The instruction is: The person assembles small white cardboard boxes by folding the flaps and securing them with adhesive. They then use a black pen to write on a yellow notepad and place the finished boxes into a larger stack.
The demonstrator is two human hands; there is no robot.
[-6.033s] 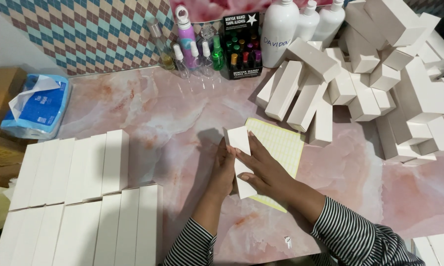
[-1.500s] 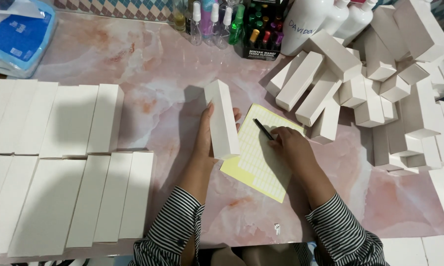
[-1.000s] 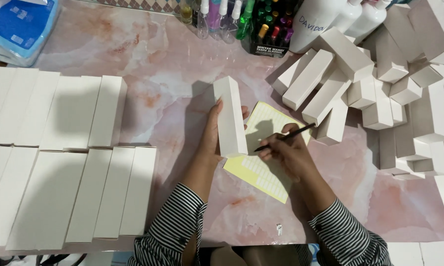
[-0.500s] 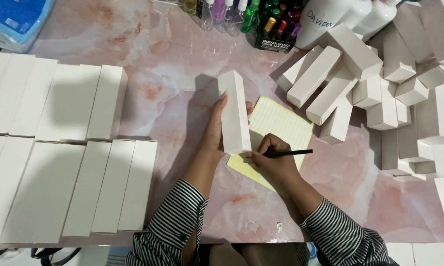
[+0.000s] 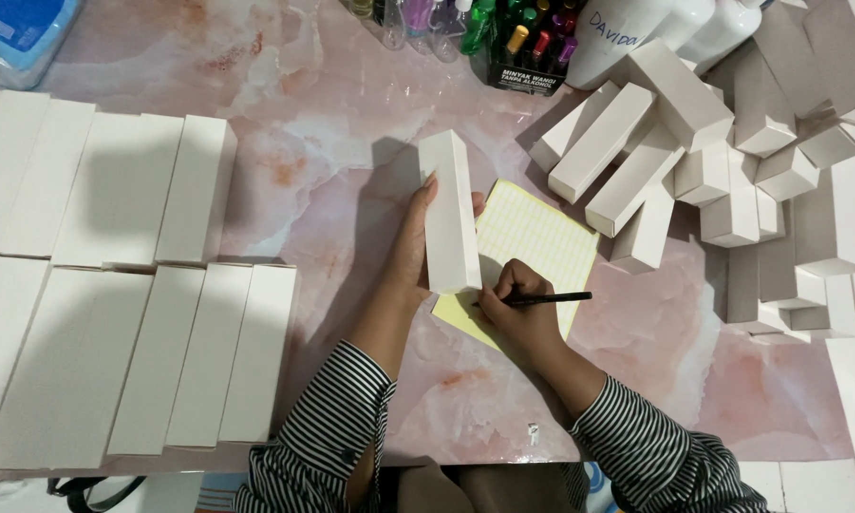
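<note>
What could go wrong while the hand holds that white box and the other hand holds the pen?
1. The left hand holds the long white box up by one side only, so it might slip or tip onto the table.
2. The right hand has the black pen right at the box's bottom corner, above the yellow sheet, so a stray mark could land on the box.
3. The loose pile of white boxes leans every which way, and a bump might topple it.
</note>
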